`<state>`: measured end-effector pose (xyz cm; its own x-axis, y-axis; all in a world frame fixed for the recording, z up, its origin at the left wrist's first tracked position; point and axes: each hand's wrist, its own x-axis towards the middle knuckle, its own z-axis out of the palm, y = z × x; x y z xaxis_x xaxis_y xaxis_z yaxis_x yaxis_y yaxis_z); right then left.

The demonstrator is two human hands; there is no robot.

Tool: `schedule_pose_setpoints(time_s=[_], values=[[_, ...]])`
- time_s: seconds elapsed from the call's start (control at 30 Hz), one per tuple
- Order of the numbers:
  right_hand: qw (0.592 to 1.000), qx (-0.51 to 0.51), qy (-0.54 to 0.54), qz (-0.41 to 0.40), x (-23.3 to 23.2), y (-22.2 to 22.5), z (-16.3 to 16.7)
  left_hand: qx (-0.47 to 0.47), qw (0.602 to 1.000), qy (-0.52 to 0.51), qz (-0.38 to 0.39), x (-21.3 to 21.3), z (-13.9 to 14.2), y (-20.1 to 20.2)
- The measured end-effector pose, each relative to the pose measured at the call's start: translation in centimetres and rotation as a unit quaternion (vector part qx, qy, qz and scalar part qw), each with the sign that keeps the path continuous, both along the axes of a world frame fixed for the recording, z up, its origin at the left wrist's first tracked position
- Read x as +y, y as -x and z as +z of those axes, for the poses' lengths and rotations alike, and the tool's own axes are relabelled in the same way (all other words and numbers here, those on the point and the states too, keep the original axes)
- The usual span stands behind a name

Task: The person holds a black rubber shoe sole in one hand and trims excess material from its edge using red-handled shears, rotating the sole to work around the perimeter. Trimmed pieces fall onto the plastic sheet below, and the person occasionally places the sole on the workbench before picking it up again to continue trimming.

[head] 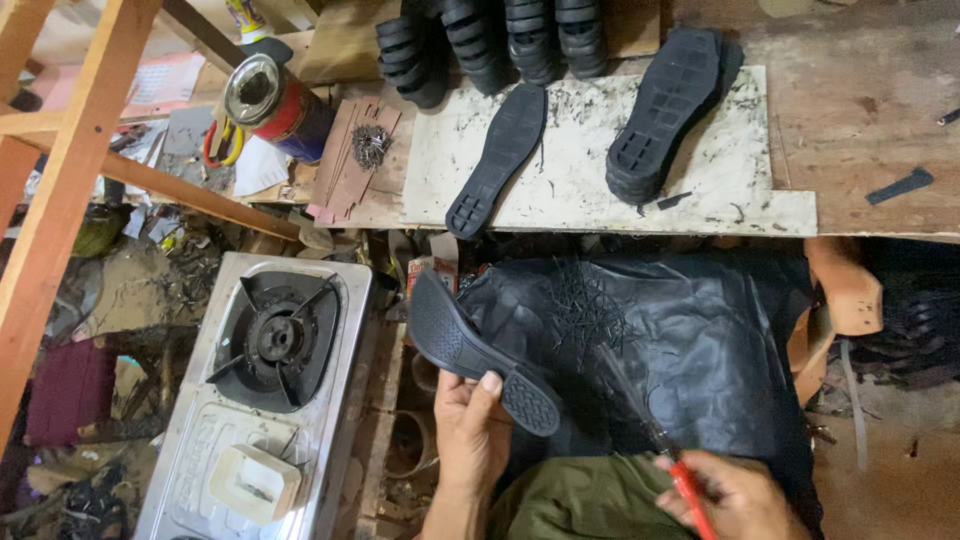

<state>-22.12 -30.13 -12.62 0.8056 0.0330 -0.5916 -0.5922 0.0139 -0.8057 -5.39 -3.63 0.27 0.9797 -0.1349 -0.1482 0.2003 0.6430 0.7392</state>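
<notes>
My left hand [470,430] grips a black rubber shoe sole [470,350] by its heel end, tread side up, above a black sheet [700,330] spread over my lap. My right hand [735,495] holds a red-handled tool [660,440] whose blurred thin shaft points up and left toward the sole. A scatter of small dark nails [585,310] lies on the black sheet just right of the sole.
A single-burner gas stove [270,380] stands at the left. On the workbench lie a white board [600,170] with a flat sole [498,160], a stack of soles [665,110], more stacked soles [490,40], a tin can [275,105], scissors [222,140] and tacks [370,145].
</notes>
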Motion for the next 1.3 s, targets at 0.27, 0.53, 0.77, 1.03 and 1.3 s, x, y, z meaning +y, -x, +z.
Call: schedule_pose_setpoints(time_s=[0.27, 0.53, 0.77, 1.03, 1.3], values=[[0.973, -0.157, 0.075, 0.154, -1.1, 1.6, -1.1, 0.007, 1.0, -0.017, -0.012, 0.1, -0.4, -0.1], [0.987, -0.052, 0.052, 0.143, 1.5, 0.0, 2.5, -0.017, 0.985, -0.078, -0.155, 0.4, -1.7, 1.0], [0.956, -0.235, 0.162, 0.065, 3.3, -1.3, 5.6, 0.002, 0.982, -0.072, -0.174, 0.0, -2.1, 1.9], [0.986, -0.104, 0.107, 0.074, 3.2, -0.5, 4.9, 0.044, 0.981, -0.079, -0.174, -0.2, -1.8, 2.0], [0.983, 0.027, 0.157, 0.092, 2.4, 0.9, 1.9, 0.042, 0.983, -0.028, -0.175, 1.5, -2.6, 0.6]])
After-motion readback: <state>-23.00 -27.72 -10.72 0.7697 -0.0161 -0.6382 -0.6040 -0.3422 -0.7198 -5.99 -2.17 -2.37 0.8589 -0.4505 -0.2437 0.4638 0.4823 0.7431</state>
